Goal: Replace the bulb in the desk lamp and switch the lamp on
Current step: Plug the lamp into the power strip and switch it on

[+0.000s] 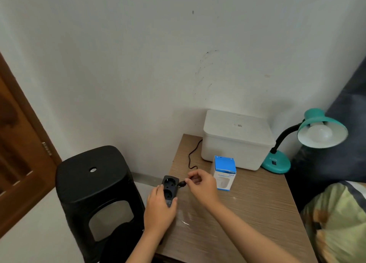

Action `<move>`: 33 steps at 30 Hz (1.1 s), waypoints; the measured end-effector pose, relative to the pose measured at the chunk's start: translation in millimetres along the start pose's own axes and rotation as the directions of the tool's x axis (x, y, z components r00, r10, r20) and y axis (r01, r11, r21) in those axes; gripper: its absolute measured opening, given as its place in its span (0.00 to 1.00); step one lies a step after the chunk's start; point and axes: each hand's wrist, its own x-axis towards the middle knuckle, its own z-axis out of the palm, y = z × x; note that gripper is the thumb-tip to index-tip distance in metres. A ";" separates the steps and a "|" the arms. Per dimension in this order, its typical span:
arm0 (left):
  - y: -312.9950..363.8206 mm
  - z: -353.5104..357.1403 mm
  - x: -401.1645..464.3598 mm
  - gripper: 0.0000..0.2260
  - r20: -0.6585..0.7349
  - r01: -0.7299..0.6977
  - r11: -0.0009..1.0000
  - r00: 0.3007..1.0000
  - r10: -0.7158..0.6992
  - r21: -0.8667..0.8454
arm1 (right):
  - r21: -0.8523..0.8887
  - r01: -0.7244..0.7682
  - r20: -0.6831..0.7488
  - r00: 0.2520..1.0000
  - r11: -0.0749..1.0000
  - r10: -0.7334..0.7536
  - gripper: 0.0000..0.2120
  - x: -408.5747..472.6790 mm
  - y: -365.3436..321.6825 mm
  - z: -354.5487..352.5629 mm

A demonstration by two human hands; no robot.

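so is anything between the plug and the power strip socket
Nothing visible. The right hand pinches the plug right beside the power strip, which the left hand holds at the table edge. Both sockets look empty.

Teal gooseneck desk lamp [277, 159] stands unlit, white bulb [320, 133] in its shade.

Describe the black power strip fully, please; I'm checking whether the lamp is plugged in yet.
The power strip is a black plastic block with two round sockets in a row, both empty as seen. It sits at the left edge of the wooden table, long axis pointing away from the person. The left hand grips its near end. The right hand pinches a black plug right beside its far socket, not yet inserted.
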 end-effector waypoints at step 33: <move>-3.3 -5.0 3.5 0.17 -0.035 0.009 0.979 0.999 -0.017 -0.203 | -0.096 0.062 0.027 0.998 0.993 -0.059 0.02 7.3 -18.6 50.5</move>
